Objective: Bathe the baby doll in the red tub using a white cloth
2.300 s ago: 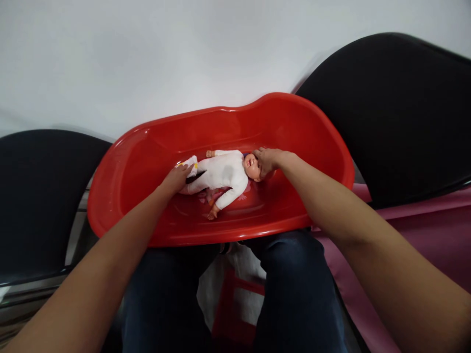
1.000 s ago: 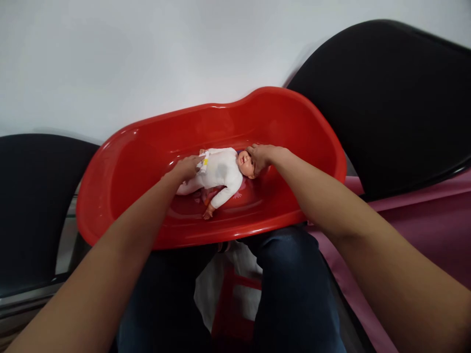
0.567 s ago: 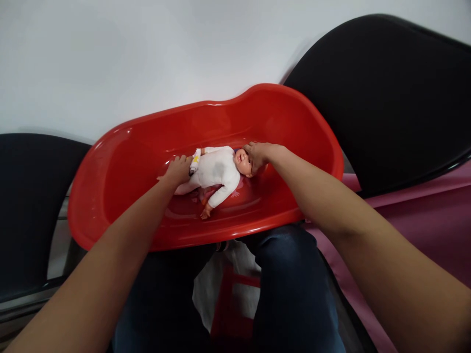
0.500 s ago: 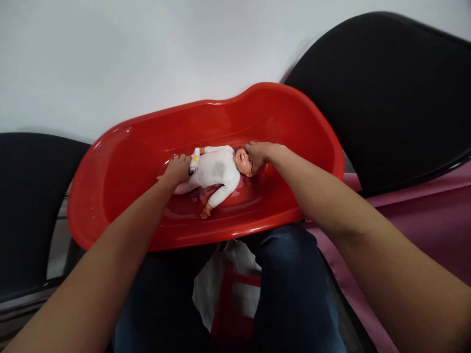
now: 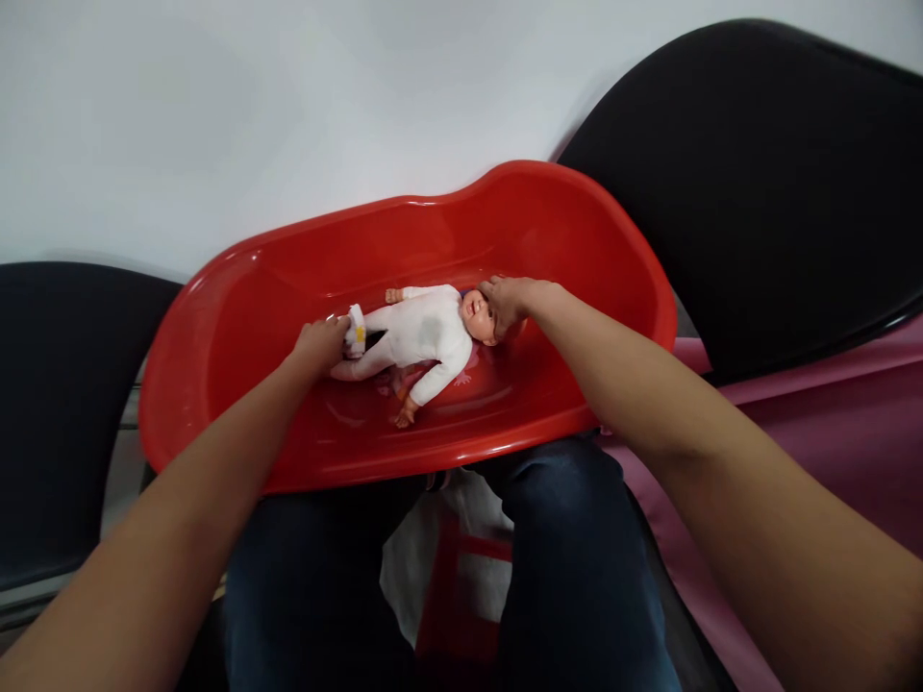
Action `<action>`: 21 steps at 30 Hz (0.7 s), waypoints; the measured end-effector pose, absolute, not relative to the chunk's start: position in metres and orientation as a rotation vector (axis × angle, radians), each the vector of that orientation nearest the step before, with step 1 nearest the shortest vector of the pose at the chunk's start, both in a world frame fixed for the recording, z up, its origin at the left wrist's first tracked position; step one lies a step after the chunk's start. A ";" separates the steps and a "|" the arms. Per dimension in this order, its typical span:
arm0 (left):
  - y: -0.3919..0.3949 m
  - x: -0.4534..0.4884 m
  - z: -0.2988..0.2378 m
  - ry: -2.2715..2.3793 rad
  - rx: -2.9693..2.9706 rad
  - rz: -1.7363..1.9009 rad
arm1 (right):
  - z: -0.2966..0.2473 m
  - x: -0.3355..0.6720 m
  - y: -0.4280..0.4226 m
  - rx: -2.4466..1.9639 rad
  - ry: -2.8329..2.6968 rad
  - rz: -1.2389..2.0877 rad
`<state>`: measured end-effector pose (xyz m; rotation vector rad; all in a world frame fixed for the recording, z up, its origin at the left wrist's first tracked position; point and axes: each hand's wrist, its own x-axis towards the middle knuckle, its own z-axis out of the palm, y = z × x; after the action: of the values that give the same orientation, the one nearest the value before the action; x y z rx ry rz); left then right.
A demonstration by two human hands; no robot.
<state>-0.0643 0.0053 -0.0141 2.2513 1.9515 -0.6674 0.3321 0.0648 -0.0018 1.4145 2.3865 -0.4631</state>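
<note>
A baby doll [image 5: 425, 332] with a pink face and a white cloth body lies on its back in a red plastic baby bath [image 5: 237, 279]. A grey patch marks its belly. My right hand [image 5: 507, 303] curls round the top of the doll's head and holds it. Over the doll's lower legs, my left hand [image 5: 323, 344] is closed on a small white cloth [image 5: 356, 332] with a yellow mark. The hand hides part of the cloth and the far foot.
Black chair backs or seats flank the bath at left [image 5: 50, 413] and right [image 5: 757, 192]. A white wall [image 5: 288, 96] rises behind. Pink fabric [image 5: 829, 423] hangs at the right. My knees in jeans [image 5: 577, 538] are under the near rim.
My left hand has moved left with the cloth, from the doll's hip down to its lower legs. The right hand has stayed at the head.
</note>
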 end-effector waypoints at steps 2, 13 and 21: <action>0.002 -0.073 -0.012 1.983 2.226 -0.746 | -0.001 0.331 0.065 1.405 2.366 -0.446; 0.003 -0.070 -0.039 2.084 2.177 -0.516 | -0.014 0.334 0.076 1.418 2.396 -0.476; 0.004 -0.071 -0.035 2.073 2.318 -0.666 | -0.018 0.336 0.077 1.414 2.421 -0.454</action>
<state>-0.0707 0.0043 -0.0352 2.3181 2.0728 -0.6661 0.3358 0.0769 -0.0180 1.4137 2.4208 -0.4540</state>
